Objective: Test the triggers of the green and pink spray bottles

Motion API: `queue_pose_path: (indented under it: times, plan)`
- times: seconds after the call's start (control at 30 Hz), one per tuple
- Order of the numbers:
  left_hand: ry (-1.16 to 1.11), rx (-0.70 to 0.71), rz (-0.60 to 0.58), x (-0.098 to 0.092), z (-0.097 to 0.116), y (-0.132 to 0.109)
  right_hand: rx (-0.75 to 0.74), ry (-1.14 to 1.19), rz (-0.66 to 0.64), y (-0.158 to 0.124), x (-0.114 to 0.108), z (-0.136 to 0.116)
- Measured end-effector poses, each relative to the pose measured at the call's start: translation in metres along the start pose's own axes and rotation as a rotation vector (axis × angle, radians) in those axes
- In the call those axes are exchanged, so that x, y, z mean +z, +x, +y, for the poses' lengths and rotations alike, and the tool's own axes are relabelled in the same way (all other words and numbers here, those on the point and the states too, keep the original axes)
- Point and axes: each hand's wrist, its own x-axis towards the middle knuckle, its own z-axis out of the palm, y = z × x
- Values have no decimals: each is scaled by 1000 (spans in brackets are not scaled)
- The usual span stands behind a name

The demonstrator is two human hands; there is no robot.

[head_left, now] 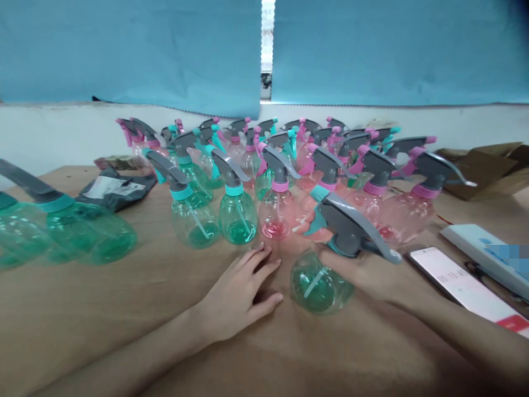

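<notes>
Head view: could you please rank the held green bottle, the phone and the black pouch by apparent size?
1. held green bottle, in the right hand.
2. phone: nearly as large, cut off at the edge, so unsure.
3. black pouch: smallest, but farther away.

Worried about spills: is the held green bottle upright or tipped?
Tipped: the right hand holds the green bottle leaning, head right of body.

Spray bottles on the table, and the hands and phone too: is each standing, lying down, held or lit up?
Held green bottle, tilted, trigger cap on, gripped at the neck.
Right hand, closed around that bottle.
Left hand, open, flat on the table, holding nothing.
Bottles behind, upright, capped.
Green bottles at left, lying on their sides.
Phone, lying flat, screen lit.
</notes>
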Motion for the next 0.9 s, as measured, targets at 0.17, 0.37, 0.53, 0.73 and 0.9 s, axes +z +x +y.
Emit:
queue_pose_path:
  times: [0.17,0.37,0.53,0.73,0.9]
  plan:
    - [-4,-6,-9,0,0,0,36,-26,-18,0,-1,-3]
    - [-14,-5,-4,-1,1,1,33,41,-36,2,0,2]
    - [-18,-10,-5,-1,1,1,37,146,-95,0,2,10]
    - [-10,-9,-6,-1,1,1,31,-65,16,2,2,10]
    - [5,-10,-15,-1,1,0,6,-144,26,2,2,10]
